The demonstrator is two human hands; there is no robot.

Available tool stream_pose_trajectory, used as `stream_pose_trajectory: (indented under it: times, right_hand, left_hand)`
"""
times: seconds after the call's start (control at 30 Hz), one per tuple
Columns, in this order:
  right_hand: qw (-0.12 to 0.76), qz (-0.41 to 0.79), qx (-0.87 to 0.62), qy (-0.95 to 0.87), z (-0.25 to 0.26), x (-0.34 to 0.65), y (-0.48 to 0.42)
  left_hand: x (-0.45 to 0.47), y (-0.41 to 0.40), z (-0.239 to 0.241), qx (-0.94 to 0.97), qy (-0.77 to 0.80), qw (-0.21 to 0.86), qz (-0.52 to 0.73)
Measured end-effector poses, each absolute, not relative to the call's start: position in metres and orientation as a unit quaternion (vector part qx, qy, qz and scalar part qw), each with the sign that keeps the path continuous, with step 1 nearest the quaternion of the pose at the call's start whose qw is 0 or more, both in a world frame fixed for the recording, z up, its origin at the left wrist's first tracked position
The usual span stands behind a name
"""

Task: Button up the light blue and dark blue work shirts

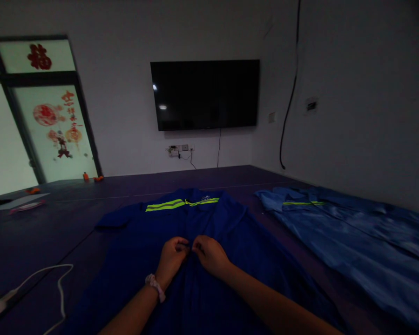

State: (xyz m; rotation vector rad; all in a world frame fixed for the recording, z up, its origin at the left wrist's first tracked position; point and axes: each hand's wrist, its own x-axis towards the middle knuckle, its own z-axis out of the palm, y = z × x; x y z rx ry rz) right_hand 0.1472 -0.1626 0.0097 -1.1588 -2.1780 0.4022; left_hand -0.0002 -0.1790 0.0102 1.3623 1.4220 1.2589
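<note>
A dark blue short-sleeved work shirt (139, 246) with yellow-green reflective stripes across its chest lies spread front side up before me. At its front placket, my left hand (174, 253) pinches the fabric edge, fingers curled; a scrunchie circles that wrist. Just to the right, my right hand (209, 253) pinches the same placket with thumb and fingertips. The two sets of fingertips almost meet. Whatever small part lies between them, such as a button, is too dark and small to make out.
A second, lighter blue garment (335, 228) lies to the right on the dark purple table (125, 190). On the left are a white cable (61, 279) and small orange objects (86, 177). A television (206, 95) hangs on the far wall, and a black cable (289, 107) dangles at right.
</note>
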Motion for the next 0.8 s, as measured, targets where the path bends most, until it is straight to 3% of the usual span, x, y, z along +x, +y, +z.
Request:
stream_pose_trajectory:
  times: [0.8]
  right_hand:
    - [0.348, 0.156, -0.441, -0.812, 0.0077, 0.1472, -0.1626]
  left_hand:
    - [-0.0022, -0.1793, 0.0093, 0.567, 0.531, 0.378, 0.504]
